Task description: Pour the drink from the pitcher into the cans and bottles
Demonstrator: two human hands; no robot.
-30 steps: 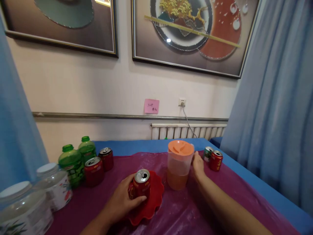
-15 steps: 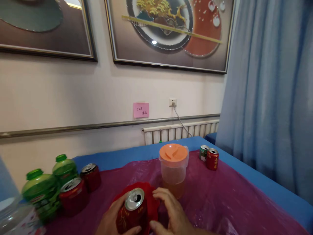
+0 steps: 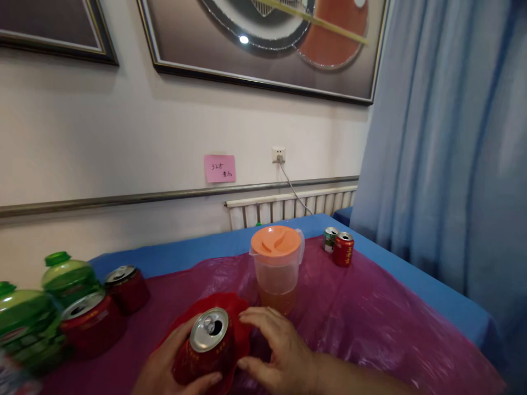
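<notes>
My left hand (image 3: 164, 370) is wrapped round an opened red drink can (image 3: 205, 351) that is tilted over a red scalloped plate (image 3: 222, 304). My right hand (image 3: 280, 351) rests beside the can with curled fingers, touching the plate's right rim. Just behind stands a clear plastic jug (image 3: 276, 269) with an orange lid and a little amber liquid at the bottom. All of it sits on a purple plastic sheet (image 3: 362, 329) over a blue tablecloth (image 3: 415, 285).
Two more opened red cans (image 3: 93, 323) (image 3: 127, 285) and two green bottles (image 3: 66, 277) stand at the left. Two small cans (image 3: 340, 247) stand at the far right. A blue curtain (image 3: 448, 142) hangs on the right; wall and radiator (image 3: 288, 206) lie behind.
My right hand left the jug and came to the plate beside the can. My left hand has tilted the can. The view swung right and down.
</notes>
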